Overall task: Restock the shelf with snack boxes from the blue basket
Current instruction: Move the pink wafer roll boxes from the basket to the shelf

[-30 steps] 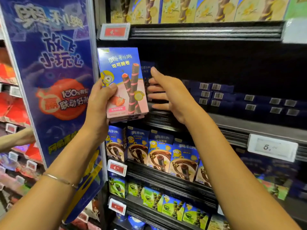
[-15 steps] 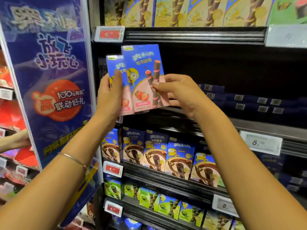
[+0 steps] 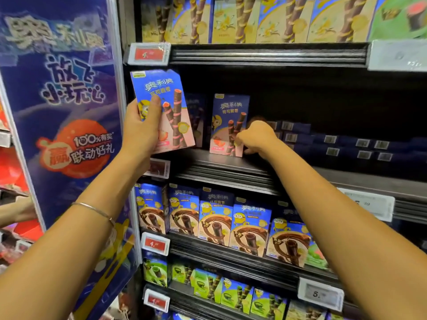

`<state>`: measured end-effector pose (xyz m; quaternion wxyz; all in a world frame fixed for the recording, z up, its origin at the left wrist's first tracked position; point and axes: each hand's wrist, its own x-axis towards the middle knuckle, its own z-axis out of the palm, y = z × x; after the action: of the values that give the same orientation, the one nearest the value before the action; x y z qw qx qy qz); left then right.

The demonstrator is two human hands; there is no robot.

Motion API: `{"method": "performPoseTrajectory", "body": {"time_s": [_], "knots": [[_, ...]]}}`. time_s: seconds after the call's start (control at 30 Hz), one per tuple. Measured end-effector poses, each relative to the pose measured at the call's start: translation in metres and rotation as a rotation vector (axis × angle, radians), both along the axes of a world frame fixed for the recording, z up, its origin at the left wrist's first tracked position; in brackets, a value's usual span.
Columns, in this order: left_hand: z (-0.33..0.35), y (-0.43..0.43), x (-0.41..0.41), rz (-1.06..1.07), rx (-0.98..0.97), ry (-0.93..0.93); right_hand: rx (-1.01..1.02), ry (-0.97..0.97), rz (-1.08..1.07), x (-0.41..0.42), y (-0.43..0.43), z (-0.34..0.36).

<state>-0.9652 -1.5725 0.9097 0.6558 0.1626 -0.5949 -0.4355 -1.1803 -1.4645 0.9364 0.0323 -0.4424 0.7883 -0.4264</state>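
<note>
Our left hand [image 3: 143,128], raised, grips a tilted snack box [image 3: 161,86], thumb across its front. Our right arm reaches forward, its hand [image 3: 256,137] curled round the edge of a standing box [image 3: 228,109].

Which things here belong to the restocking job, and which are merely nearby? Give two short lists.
Job: left hand, held pink box, right hand, standing pink box, middle shelf.
Nearby: chocolate boxes below, yellow boxes above, blue banner, red price tag.
</note>
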Motion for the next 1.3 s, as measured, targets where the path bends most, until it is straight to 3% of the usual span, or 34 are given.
{"method": "performPoseTrajectory", "body": {"time_s": [0.13,0.37,0.6,0.73,0.87,1.0,1.17,1.3], "knots": [[0.001,0.002,-0.003,0.01,0.01,-0.038,0.149,0.138,0.001,-0.002,-0.023,0.005],[0.001,0.004,-0.003,-0.007,0.053,-0.057,0.112,0.039,-0.042,-0.006,-0.055,0.006],[-0.004,0.007,-0.007,-0.027,0.074,-0.067,0.127,0.124,-0.073,-0.007,-0.061,0.003],[-0.004,0.009,-0.011,-0.041,0.074,-0.065,0.197,0.03,-0.01,-0.008,-0.055,0.002],[-0.003,0.013,-0.015,-0.07,0.06,-0.082,0.036,0.044,-0.043,-0.006,-0.037,0.004],[0.001,0.02,-0.024,-0.118,0.056,-0.096,-0.373,0.02,0.07,0.014,-0.017,0.0],[0.007,0.034,-0.043,-0.154,0.03,-0.061,-0.279,-0.281,0.398,0.043,0.006,0.002],[0.003,0.036,-0.059,-0.145,0.055,-0.036,-0.271,-0.11,0.349,0.04,0.022,-0.002]]}}
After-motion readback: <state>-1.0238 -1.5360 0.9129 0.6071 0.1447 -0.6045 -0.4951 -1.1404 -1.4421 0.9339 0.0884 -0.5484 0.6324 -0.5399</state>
